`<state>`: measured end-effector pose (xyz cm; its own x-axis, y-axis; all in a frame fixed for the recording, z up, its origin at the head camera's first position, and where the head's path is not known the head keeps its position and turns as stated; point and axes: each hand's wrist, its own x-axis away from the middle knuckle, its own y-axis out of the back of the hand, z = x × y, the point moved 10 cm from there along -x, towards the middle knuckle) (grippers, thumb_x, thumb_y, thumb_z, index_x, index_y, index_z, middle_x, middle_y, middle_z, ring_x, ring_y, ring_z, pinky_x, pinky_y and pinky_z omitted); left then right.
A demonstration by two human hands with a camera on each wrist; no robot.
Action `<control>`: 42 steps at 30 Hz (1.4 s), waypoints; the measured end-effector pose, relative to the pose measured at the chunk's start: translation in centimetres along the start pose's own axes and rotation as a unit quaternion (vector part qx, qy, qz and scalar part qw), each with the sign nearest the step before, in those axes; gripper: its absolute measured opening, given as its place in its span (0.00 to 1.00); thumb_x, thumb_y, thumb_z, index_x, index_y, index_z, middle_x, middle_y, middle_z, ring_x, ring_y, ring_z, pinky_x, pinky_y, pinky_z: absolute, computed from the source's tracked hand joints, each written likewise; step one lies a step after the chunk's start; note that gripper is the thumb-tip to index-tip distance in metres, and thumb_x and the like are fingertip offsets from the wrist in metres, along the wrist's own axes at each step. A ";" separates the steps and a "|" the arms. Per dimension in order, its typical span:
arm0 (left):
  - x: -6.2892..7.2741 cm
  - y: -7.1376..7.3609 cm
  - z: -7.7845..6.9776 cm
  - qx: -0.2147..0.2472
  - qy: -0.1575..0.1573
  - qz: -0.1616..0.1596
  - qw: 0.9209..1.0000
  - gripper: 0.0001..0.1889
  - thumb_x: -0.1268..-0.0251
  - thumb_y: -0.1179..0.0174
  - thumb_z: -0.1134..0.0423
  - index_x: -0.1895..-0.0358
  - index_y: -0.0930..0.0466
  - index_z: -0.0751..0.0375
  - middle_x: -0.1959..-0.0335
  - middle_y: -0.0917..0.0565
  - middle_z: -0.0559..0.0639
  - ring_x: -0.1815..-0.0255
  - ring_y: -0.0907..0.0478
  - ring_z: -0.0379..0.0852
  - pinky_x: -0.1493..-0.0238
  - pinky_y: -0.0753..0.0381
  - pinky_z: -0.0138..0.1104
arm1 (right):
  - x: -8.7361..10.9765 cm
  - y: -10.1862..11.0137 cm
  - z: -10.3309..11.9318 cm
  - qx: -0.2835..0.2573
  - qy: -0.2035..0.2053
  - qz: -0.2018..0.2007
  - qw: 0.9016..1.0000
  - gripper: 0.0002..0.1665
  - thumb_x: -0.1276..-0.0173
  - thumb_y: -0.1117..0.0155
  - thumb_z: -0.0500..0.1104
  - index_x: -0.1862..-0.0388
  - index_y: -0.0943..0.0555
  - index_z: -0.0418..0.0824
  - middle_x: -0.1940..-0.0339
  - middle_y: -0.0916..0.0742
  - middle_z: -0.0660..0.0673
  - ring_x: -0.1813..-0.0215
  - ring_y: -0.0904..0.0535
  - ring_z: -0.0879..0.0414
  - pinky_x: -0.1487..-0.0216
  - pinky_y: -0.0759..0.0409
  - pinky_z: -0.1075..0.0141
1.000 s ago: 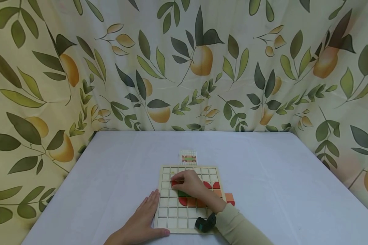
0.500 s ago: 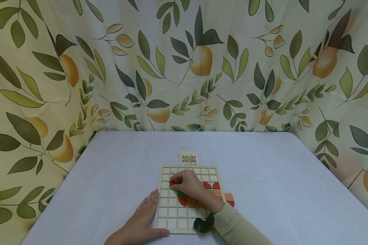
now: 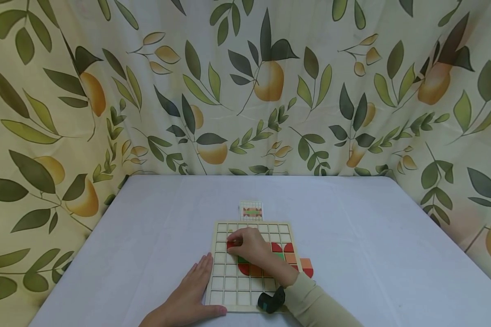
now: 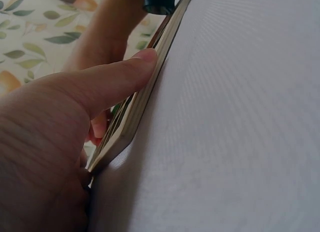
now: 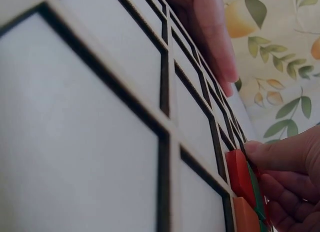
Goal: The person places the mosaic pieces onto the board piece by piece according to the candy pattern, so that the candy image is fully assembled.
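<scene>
A pale wooden grid board [image 3: 230, 284] lies on the table in the head view. My right hand [image 3: 251, 246] pinches a red piece [image 3: 230, 244] over the board's left part, at a cell a few rows from the far edge; whether it sits in the cell, I cannot tell. Straight fingers of my left hand [image 3: 190, 290] rest along the board's left side, with the thumb [image 4: 120, 75] against its front edge. Nearby cells hold a rounded red piece [image 3: 243, 269], a green piece [image 3: 242, 259] and orange pieces [image 3: 255, 270]. My right hand and forearm hide the middle of the board.
A small pattern card [image 3: 251, 210] touches or nearly touches the board's far edge. An orange piece [image 3: 306, 263] and a rounded red piece [image 3: 308, 272] lie just right of the board. White cloth [image 3: 352, 236] covers the table, and a printed curtain [image 3: 245, 113] hangs behind.
My right hand has shifted very slightly to the left with the red piece between its fingers. My left hand has stayed in place.
</scene>
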<state>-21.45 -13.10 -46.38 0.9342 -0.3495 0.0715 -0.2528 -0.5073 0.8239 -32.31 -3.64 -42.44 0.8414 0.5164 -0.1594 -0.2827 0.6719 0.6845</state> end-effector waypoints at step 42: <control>0.1 0.1 -0.4 -0.008 -0.010 -0.017 1.000 0.62 0.57 0.46 0.25 0.29 0.58 0.70 0.27 0.54 0.59 0.28 0.61 0.53 0.33 0.56 0.50 | 7.1 7.5 -4.5 -0.023 -0.021 -0.084 0.996 0.08 0.45 0.29 0.41 0.65 0.15 0.41 0.68 0.14 0.52 0.66 0.20 0.61 0.65 0.22 0.69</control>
<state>-21.26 -12.86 -46.02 0.9367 -0.3488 0.0318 -0.2170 -0.5067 0.8343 -30.59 7.47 -41.61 0.8968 0.3722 -0.2392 -0.1553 0.7711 0.6175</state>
